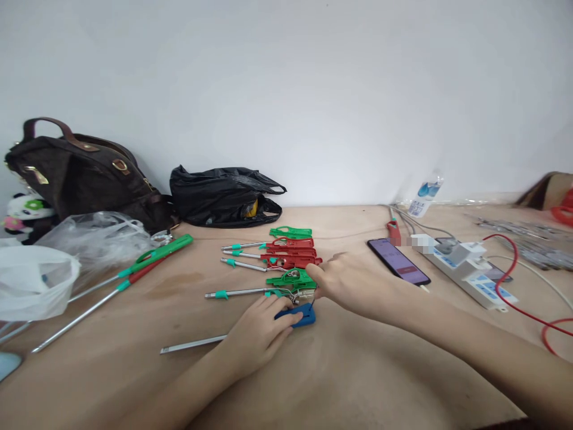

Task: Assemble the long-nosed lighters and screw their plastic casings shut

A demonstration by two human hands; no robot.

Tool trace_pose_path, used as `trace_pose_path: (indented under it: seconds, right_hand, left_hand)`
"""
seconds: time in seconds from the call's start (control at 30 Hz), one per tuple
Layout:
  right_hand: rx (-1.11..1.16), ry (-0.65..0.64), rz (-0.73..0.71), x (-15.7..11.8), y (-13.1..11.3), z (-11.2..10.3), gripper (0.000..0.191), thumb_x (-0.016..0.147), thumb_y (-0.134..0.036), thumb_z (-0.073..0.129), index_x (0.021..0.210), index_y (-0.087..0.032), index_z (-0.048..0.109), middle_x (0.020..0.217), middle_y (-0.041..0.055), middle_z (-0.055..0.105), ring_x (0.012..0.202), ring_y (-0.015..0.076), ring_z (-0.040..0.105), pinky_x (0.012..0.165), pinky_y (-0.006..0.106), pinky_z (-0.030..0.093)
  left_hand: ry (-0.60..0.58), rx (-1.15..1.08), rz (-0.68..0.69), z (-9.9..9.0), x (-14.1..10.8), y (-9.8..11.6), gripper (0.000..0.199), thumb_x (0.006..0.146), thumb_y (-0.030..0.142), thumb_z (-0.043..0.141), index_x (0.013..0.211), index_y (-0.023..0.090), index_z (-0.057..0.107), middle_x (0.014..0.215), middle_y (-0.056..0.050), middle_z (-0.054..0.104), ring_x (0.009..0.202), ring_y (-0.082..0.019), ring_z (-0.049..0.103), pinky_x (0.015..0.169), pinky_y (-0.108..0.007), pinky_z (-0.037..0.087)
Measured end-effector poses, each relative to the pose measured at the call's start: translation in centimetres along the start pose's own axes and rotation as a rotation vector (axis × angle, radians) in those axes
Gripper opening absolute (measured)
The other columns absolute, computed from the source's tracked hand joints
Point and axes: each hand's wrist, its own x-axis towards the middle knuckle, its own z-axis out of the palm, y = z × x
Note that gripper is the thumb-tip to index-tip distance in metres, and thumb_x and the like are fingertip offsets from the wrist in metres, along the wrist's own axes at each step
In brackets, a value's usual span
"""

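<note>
The blue handle (308,315) is gripped by the left hand (262,328), seemingly for steadiness; nearby, the right hand (342,279)'s hold cannot be told.

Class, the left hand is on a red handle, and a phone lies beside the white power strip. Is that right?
The colour is wrong: the head view shows the left hand on a blue handle. The phone is beside the white power strip.

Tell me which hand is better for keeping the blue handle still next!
Probably the person's own left hand: its thumb and fingers are on the blue handle. The right hand is by the right end of the nearest green handle; whether its fingertips hold anything is hard to tell.
</note>
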Motion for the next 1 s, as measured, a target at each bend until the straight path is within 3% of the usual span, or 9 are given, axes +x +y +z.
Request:
trace_pose_path:
  seconds: [0.1,0.33,0.47,0.6,0.73,0.87,1.0]
  right_hand:
    - [-0.028,-0.001,0.03,0.1,-0.8,-0.1,0.009,0.09,-0.014,0.052,0.082,-0.016,0.054,0.06,0.0023,0.062,0.042,0.0116,0.046,0.047,0.029,0.017]
    - [-0.07,-0.042,0.267,0.7,-2.3,-1.6,0.016,0.088,-0.019,0.059,0.073,-0.015,0.062,0.06,0.0073,0.064,0.048,0.0153,0.053,0.044,0.027,0.022]
    - [-0.052,-0.053,0.278,0.7,-2.6,-2.2,0.024,0.089,-0.014,0.054,0.065,-0.016,0.06,0.053,0.0045,0.059,0.044,0.0132,0.049,0.045,0.026,0.025]
    - [-0.052,-0.066,0.29,0.6,-3.0,-2.3,0.02,0.084,-0.008,0.057,0.065,-0.016,0.058,0.055,0.0047,0.06,0.046,0.0131,0.05,0.045,0.025,0.026]
    - [-0.064,-0.101,0.301,0.5,-3.4,-2.4,0.02,0.082,-0.003,0.055,0.067,-0.015,0.058,0.055,0.0046,0.06,0.045,0.0134,0.05,0.044,0.025,0.023]
    - [-0.009,-0.08,0.332,0.1,-2.5,-2.0,0.016,0.089,-0.014,0.052,0.076,-0.016,0.061,0.057,0.0049,0.062,0.047,0.0154,0.052,0.044,0.026,0.019]
    - [0.136,0.025,0.513,-0.5,0.3,-1.0,0.034,0.097,-0.035,0.041,0.073,-0.018,0.057,0.06,0.0046,0.063,0.052,0.017,0.056,0.048,0.026,0.021]
  left_hand:
    - [-0.009,-0.003,-0.001,0.0,0.0,0.0,0.03,0.094,0.015,0.04,0.114,0.022,0.062,0.109,-0.009,0.06,0.092,-0.023,0.057,0.077,-0.034,0.049]
    - [-0.03,0.037,-0.008,-0.2,0.3,0.4,0.027,0.093,0.015,0.042,0.111,0.022,0.062,0.104,-0.01,0.061,0.09,-0.022,0.058,0.076,-0.032,0.049]
    - [-0.016,0.136,-0.014,0.1,0.3,1.5,0.027,0.094,0.014,0.04,0.109,0.019,0.061,0.1,-0.01,0.062,0.085,-0.023,0.059,0.071,-0.033,0.051]
    - [-0.009,0.297,-0.012,1.3,-0.1,2.7,0.033,0.092,0.007,0.034,0.112,0.015,0.06,0.099,-0.013,0.064,0.084,-0.026,0.06,0.067,-0.036,0.052]
    - [-0.059,0.404,-0.026,2.1,-0.5,3.1,0.039,0.087,0.002,0.035,0.116,0.015,0.058,0.102,-0.013,0.065,0.088,-0.026,0.061,0.071,-0.038,0.053]
    - [-0.111,0.317,-0.037,0.7,-0.2,2.7,0.037,0.086,0.004,0.039,0.116,0.016,0.057,0.105,-0.013,0.064,0.091,-0.027,0.061,0.072,-0.037,0.053]
    - [-0.25,0.118,-0.072,-1.9,0.3,1.9,0.033,0.081,0.009,0.048,0.11,0.02,0.058,0.107,-0.008,0.061,0.09,-0.024,0.062,0.073,-0.033,0.051]
